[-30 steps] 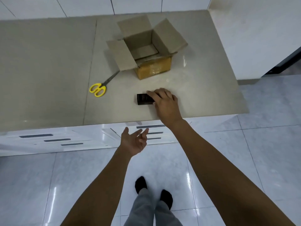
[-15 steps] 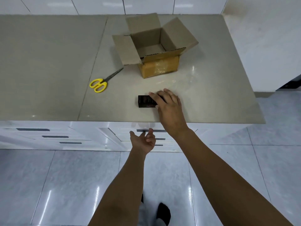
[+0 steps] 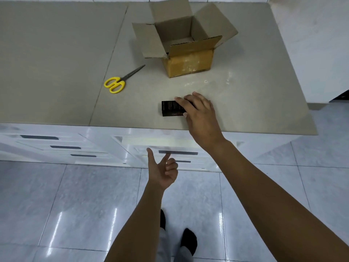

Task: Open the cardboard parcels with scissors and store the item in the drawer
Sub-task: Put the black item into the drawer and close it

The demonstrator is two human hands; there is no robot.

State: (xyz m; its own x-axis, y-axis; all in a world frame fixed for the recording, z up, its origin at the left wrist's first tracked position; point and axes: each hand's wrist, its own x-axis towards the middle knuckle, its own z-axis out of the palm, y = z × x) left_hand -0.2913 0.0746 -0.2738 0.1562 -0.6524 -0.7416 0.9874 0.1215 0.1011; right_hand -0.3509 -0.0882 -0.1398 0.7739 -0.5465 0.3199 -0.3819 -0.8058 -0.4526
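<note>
Table (image 3: 56,63): carries emptied cardboard parcel (image 3: 187,48), yellow scissors (image 3: 115,84), black item box (image 3: 171,108).
Right hand (image 3: 200,116): fingers still grasping the box.
Left hand (image 3: 163,170): has reached the top drawer handle (image 3: 178,152); fingers half-curled, grasping nothing; opening comes next.

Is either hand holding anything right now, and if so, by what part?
The right hand grips the black box by its right end, on the counter. The left hand holds nothing, reaching toward the drawer handle.
</note>
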